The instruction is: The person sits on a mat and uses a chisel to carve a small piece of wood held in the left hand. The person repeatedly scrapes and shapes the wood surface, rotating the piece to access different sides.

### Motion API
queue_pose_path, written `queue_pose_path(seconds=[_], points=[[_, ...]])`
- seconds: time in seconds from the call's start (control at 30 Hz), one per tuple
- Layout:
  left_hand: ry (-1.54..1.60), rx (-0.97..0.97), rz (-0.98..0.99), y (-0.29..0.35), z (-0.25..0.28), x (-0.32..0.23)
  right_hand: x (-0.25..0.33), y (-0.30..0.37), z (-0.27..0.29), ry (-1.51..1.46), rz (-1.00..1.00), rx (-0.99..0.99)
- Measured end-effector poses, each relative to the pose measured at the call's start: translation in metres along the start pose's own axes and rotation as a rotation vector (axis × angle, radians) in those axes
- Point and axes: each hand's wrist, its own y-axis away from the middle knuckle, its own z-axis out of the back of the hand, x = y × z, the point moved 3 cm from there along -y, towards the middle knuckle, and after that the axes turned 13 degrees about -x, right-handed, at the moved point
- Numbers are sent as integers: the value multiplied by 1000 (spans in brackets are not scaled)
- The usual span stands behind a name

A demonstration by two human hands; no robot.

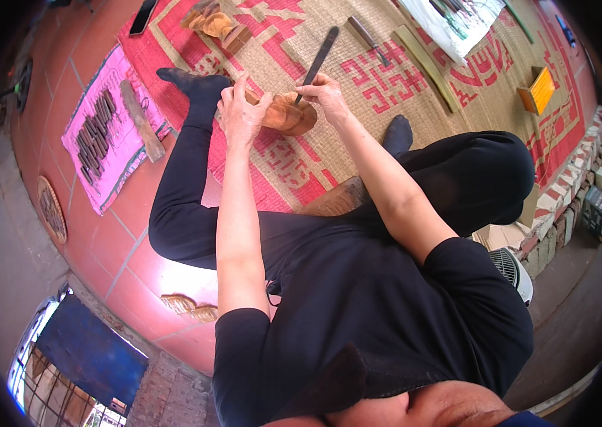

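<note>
My left hand [242, 117] is closed around the left end of a reddish-brown carved wood piece [290, 119], just above the mat between my legs. A long, dark, flat file [323, 55] stands tilted in my right hand [326, 97], its upper end sticking out beyond my fingers. The lower end of the file meets the carving's upper right side. My fingers cover part of the carving's left end, so its full shape is hidden.
The patterned red-and-tan mat [294, 167] bears another carving [210, 21], a chisel [367, 39], a wooden strip [427, 70], an orange box [539, 91] and a white cloth [468, 39] with tools. Left lies a pink cloth [105, 188] with several dark tools and a wooden bar [140, 119].
</note>
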Motion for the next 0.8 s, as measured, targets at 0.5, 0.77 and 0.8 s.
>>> queue_pose_path(seconds=[0.5,0.77,0.8], points=[[-76,12,-38,5,-2,-8,-2,11,-1,45,7,305],[-85,19,-31,1,-4,-9,-13,11,-7,317,103,308],[-85,21,-28,0,-5,-10,-14,10,-4,350,81,268]])
